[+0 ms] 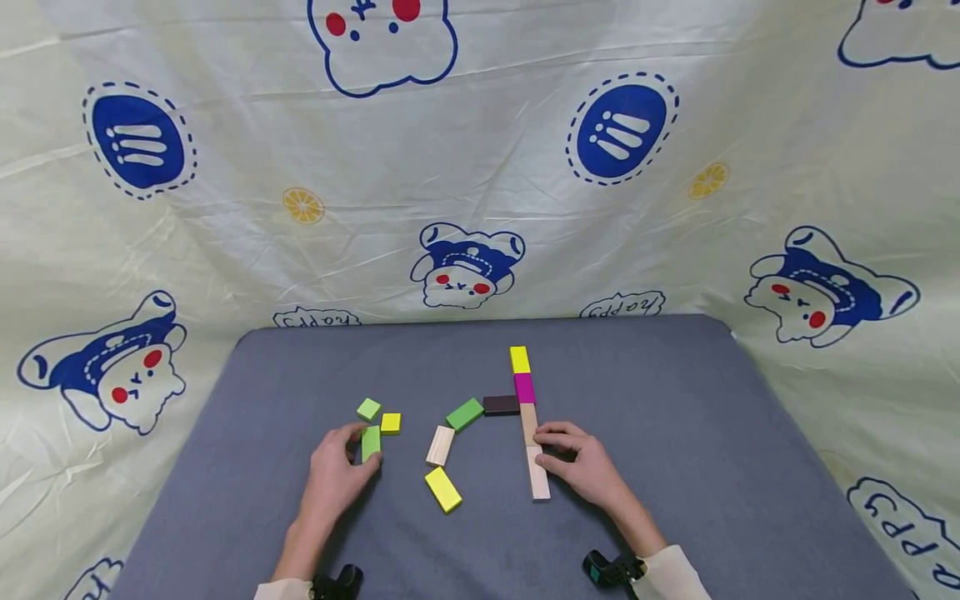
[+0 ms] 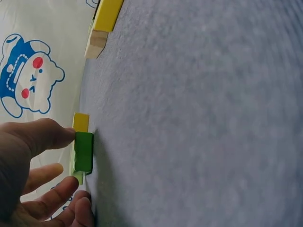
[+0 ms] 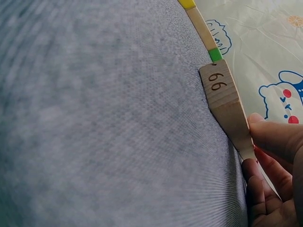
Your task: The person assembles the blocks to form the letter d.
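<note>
Head view gives us a grey table [image 1: 637, 375] bearing a straight column of blocks [image 1: 529, 421]; the right hand [image 1: 581, 467] touches the column's right side, thumb and index finger slightly spread. Well leftward, we see the left hand [image 1: 337, 471] pinching a green block [image 1: 371, 443] (lengthwise), near a small yellow block [image 1: 391, 424] and a small light-green block [image 1: 368, 408].

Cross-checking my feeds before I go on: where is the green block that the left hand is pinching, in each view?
Head: the green block is left of centre in the lower half, pinched by the left hand.
Left wrist: lower left, in that same hand.
Right wrist: not in it; the green piece there is another one.
Shared landmark: the yellow block nearest the person, cut by the top edge in both wrist views.
</note>
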`<state>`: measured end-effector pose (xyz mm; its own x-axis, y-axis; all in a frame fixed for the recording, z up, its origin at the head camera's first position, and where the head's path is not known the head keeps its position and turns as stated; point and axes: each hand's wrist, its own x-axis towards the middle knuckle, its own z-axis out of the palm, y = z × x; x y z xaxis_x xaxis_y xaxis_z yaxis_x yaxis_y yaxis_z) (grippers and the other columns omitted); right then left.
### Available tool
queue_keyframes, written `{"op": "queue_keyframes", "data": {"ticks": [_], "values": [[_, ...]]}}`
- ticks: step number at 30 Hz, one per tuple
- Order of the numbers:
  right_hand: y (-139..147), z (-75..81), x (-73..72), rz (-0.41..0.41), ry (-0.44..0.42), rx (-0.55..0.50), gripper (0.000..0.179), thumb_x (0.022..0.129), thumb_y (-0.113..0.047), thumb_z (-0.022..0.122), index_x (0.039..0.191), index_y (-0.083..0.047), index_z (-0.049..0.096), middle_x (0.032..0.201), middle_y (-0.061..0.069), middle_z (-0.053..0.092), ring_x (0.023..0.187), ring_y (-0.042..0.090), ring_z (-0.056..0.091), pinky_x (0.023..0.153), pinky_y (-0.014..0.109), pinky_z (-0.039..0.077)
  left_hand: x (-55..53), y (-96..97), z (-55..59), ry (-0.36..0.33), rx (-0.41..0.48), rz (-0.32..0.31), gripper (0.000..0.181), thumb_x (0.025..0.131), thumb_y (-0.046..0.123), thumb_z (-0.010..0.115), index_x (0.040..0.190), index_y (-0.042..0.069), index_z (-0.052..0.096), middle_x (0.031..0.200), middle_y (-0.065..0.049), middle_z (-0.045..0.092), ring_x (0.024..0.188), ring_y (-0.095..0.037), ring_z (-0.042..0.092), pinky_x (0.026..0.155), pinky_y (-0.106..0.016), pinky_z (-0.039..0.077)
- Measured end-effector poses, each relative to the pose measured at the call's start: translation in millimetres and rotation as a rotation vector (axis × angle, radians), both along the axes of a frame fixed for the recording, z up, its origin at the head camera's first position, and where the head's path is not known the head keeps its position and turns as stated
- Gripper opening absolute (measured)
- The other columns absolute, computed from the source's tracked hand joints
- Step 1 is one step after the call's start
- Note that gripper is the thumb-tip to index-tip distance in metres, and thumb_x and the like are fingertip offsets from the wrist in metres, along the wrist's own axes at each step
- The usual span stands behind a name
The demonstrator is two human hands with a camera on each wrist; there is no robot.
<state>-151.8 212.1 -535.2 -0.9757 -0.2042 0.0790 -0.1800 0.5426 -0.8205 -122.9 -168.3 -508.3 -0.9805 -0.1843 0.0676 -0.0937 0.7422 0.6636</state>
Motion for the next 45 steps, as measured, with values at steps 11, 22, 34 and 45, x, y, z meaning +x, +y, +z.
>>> {"op": "queue_keyframes", "data": {"ticks": [11, 22, 34, 45], "values": [[-0.8, -0.3, 1.0, 0.013, 0.037, -0.006, 0.029, 0.087, -0.015, 0.082, 0.116, -0.014, 0.079, 0.125, 0.002, 0.070, 0.111, 0.021, 0.063, 0.089, 0.026, 0.050, -3.3, 2.1, 2.2, -0.018, -0.006, 0.028, 0.046, 0.084, 0.020, 0.083, 0.120, -0.005, 0.067, 0.092, -0.011, 0.060, 0.084, -0.025, 0.055, 0.076, -0.040, 0.046], [-1.2, 1.2, 1.5, 0.014, 0.046, 0.003, 0.028, 0.088, -0.015, 0.081, 0.116, -0.012, 0.079, 0.124, 0.004, 0.070, 0.110, 0.020, 0.063, 0.087, 0.026, 0.049, 4.2, -6.0, 11.2, -0.065, -0.013, 0.053, 0.032, 0.078, 0.010, 0.072, 0.108, -0.003, 0.073, 0.092, -0.014, 0.067, 0.081, -0.025, 0.059, 0.070, -0.038, 0.049], [-0.1, 2.0, 1.2, 0.022, 0.019, -0.005, 0.028, 0.089, -0.017, 0.081, 0.117, -0.014, 0.079, 0.126, 0.002, 0.069, 0.111, 0.022, 0.062, 0.090, 0.029, 0.049, 11.4, 3.0, 30.9, 0.015, -0.035, 0.027, 0.034, 0.079, 0.010, 0.070, 0.111, -0.002, 0.073, 0.096, -0.013, 0.067, 0.085, -0.026, 0.059, 0.076, -0.039, 0.049], [-1.6, 2.0, 1.1, 0.014, 0.033, 0.005, 0.028, 0.088, -0.014, 0.081, 0.116, -0.013, 0.079, 0.125, 0.003, 0.070, 0.111, 0.021, 0.062, 0.090, 0.028, 0.049, 15.7, 28.0, 35.8, 0.084, -0.037, -0.058, 0.034, 0.078, 0.008, 0.075, 0.111, 0.003, 0.074, 0.097, -0.007, 0.066, 0.081, -0.018, 0.057, 0.070, -0.033, 0.049]]}}
